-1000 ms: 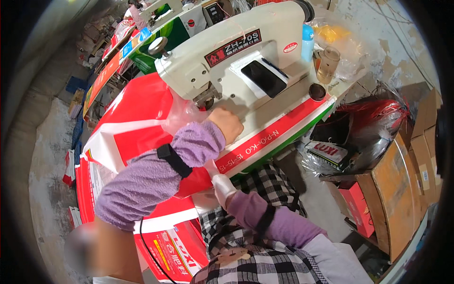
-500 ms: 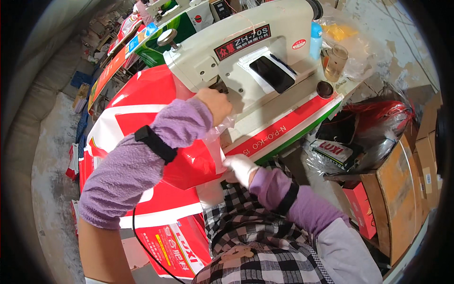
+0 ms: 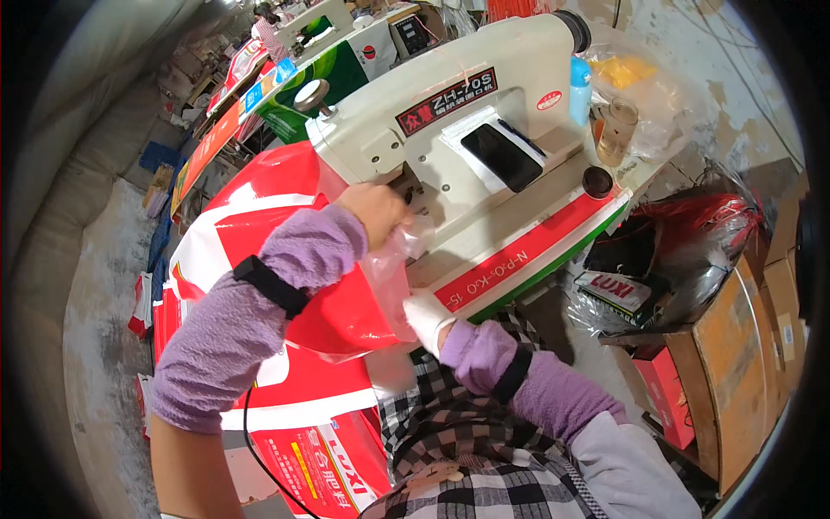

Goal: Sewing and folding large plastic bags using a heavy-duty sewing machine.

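A large red-and-white woven bag [image 3: 337, 307] lies across the machine's left end and hangs toward my lap. Clear plastic liner [image 3: 389, 264] sticks out along its edge. My bare left hand [image 3: 376, 214] is closed on the liner's upper part, just below the sewing head of a cream industrial sewing machine [image 3: 359, 130]. Its fingertips are partly hidden. Nearer to me, my right hand [image 3: 425, 318], in a white glove, pinches the lower end of the same liner at the bag's edge. The needle area is mostly in shadow behind my left hand.
On the machine bed lie a black phone [image 3: 501, 157] and a pen [image 3: 521, 137]. A blue bottle [image 3: 580, 91], a clear cup [image 3: 616, 131] and a dark round lid [image 3: 596, 182] stand behind. At right are a plastic-wrapped bundle [image 3: 692, 216] and a wooden box [image 3: 735, 363]. Another person [image 3: 268, 39] is far off.
My left hand has drawn back from the sewing head, toward me and to the left. My right hand has shifted slightly left. More clear liner shows between them. The view has tilted a little.
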The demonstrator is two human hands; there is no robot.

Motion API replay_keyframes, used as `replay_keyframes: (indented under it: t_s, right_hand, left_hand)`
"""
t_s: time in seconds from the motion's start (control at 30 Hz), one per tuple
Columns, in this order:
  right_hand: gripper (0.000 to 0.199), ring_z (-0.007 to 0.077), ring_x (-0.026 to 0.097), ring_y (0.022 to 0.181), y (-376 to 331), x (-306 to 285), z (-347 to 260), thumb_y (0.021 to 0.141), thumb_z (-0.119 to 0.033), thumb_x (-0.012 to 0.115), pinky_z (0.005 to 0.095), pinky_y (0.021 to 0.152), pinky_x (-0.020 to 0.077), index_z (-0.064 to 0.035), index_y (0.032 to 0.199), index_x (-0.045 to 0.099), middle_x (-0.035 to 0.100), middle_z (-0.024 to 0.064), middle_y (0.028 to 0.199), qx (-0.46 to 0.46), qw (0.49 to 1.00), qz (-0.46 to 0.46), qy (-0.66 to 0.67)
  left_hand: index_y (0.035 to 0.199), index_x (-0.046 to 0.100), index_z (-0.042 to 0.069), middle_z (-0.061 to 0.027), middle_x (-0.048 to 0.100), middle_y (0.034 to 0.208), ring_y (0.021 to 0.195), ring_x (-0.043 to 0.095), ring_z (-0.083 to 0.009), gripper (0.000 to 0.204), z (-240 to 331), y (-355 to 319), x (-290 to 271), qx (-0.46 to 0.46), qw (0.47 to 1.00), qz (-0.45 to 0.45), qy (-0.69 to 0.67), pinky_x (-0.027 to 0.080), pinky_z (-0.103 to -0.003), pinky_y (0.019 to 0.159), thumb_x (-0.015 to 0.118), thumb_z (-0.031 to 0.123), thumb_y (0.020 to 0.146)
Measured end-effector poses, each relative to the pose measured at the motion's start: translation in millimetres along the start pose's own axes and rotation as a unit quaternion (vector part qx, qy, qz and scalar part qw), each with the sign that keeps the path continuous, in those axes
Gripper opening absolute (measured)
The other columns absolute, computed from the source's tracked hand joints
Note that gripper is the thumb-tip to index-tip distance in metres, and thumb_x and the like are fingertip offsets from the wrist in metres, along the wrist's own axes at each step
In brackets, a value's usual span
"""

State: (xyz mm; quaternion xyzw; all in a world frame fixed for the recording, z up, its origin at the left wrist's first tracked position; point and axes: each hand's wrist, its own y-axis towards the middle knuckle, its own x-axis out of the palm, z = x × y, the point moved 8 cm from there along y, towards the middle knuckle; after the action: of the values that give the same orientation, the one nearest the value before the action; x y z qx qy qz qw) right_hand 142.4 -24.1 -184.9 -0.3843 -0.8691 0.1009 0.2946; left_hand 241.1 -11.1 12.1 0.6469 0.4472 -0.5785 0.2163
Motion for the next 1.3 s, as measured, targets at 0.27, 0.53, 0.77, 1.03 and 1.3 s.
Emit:
replay_keyframes:
  t_s: [0.27,0.53,0.77,1.03,1.3]
  right_hand:
    - [0.043,0.024,0.062,0.105,-114,42,28,0.098,-0.031,0.045,0.0372,0.082,0.0539,-0.0001,0.128,0.048,0.058,0.0149,0.121,0.021,0.974,-0.028,0.225]
    - [0.039,0.0325,0.065,0.089,-134,-28,2,0.096,-0.032,0.046,0.0372,0.078,0.0506,-0.001,0.115,0.057,0.065,0.0241,0.097,-0.123,0.971,0.003,-0.205]
    - [0.066,0.0471,0.061,0.085,-36,-12,-16,0.088,-0.024,0.049,0.0517,0.076,0.0471,0.0021,0.142,0.021,0.062,0.0318,0.086,-0.104,0.908,0.171,-0.369]
    - [0.077,0.0358,0.063,0.059,-79,-5,-22,0.08,-0.012,0.055,0.0469,0.051,0.0465,-0.0055,0.148,0.018,0.062,0.0175,0.063,-0.148,0.833,0.132,-0.517]
    - [0.062,0.0308,0.068,0.07,63,-31,-93,0.085,-0.022,0.053,0.0448,0.059,0.052,-0.0014,0.14,0.034,0.069,0.0153,0.076,-0.109,0.706,0.125,-0.689]
  left_hand:
    - [0.075,0.067,0.008,-0.0117,0.064,0.075,0.074,0.063,-0.032,0.028,84,-19,64,0.17,0.933,-0.205,-0.242,0.052,-0.039,0.065,0.054,0.031,0.081]
    - [0.067,0.068,0.007,-0.0103,0.065,0.064,0.063,0.066,-0.0276,0.052,162,-137,62,0.008,0.961,-0.235,-0.142,0.051,-0.039,0.06,0.057,0.055,0.083]
    - [0.085,0.069,0.015,-0.002,0.067,0.077,0.078,0.067,-0.0226,0.013,189,-115,74,0.174,0.925,-0.338,-0.004,0.051,-0.039,0.069,0.061,0.025,0.08]
    - [0.076,0.059,0.008,-0.005,0.062,0.074,0.072,0.062,-0.0194,0.011,19,-61,36,0.076,0.993,-0.091,-0.019,0.053,-0.038,0.065,0.056,0.015,0.082]
    - [0.077,0.065,0.01,-0.008,0.065,0.074,0.072,0.064,-0.024,0.02,172,-64,56,0.047,0.982,-0.159,-0.096,0.051,-0.039,0.063,0.061,0.028,0.082]
